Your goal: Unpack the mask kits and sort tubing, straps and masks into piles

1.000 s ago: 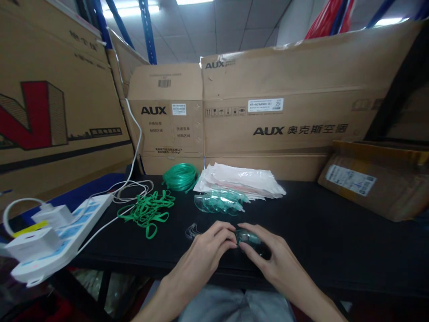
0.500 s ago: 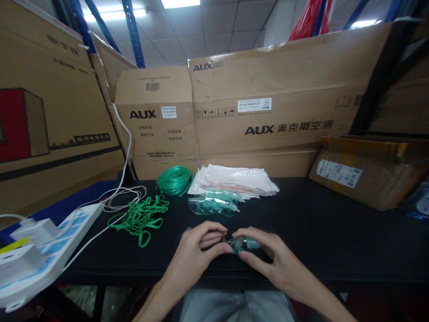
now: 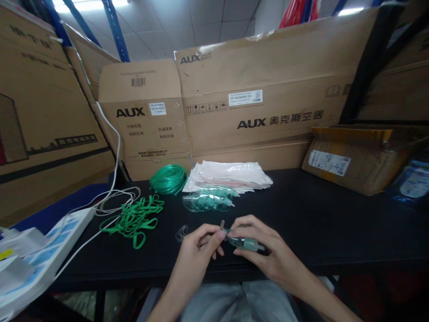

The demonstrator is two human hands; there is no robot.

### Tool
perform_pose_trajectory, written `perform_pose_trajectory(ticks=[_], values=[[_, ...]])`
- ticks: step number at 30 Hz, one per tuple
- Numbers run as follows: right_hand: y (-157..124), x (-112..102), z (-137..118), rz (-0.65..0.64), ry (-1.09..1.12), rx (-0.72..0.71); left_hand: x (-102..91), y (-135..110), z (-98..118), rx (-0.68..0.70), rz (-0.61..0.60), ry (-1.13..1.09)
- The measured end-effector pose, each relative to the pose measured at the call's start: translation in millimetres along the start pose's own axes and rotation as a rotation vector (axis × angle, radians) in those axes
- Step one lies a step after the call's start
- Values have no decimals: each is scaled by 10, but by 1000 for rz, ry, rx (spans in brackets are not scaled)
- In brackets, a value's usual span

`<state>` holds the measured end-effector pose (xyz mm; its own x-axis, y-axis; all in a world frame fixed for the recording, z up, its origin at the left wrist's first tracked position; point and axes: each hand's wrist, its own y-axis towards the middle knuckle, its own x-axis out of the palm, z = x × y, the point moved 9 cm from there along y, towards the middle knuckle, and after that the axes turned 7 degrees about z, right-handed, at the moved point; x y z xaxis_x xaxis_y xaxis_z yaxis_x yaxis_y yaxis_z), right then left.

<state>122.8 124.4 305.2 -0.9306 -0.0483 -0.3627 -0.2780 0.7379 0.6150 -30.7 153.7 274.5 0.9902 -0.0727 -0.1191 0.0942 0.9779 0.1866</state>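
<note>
At the front of the black table, my right hand [image 3: 264,237] is closed around a transparent green oxygen mask [image 3: 248,244], its pale connector pointing right. My left hand [image 3: 201,250] pinches a small thin strip [image 3: 222,224], likely the mask's nose clip, between thumb and forefinger at the mask's left end. Whether the strip is joined to the mask is hidden by my fingers. Beyond my hands lies a row of similar green masks [image 3: 209,201]. A small transparent looped piece [image 3: 182,233] rests just left of my left hand.
Green elastic straps [image 3: 137,219] lie tangled at left, near a coil of green tubing [image 3: 168,179]. White plastic bags [image 3: 231,173] are stacked behind the masks. A power strip [image 3: 36,264] with cables sits far left; a cardboard box [image 3: 355,163] stands at right.
The strip now stands up above my left thumb. My right hand has tilted the mask, and its connector shows more. The camera view has shifted slightly.
</note>
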Motion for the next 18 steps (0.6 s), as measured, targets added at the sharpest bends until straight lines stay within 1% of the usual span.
perform_pose_trajectory(ticks=[2, 3, 6, 8, 10, 12, 18], values=[[-4, -8, 14, 32, 15, 24, 27, 4, -2, -15, -33, -38], [-1, -15, 31, 56, 53, 58, 28, 3, 9, -8, -42, -53], [17, -30, 142, 146, 279, 256, 10, -15, 56, 46, -57, -90], [18, 20, 222, 142, 395, 413, -9, -33, 89, 97, -59, -108], [12, 75, 263, 93, 433, 514, -19, -44, 108, 135, -64, -115], [1, 102, 276, 49, 459, 555, -7, -45, 117, 153, -89, -111], [-38, 57, 297, 71, 484, 574, 79, -18, 135, 137, -218, -23]])
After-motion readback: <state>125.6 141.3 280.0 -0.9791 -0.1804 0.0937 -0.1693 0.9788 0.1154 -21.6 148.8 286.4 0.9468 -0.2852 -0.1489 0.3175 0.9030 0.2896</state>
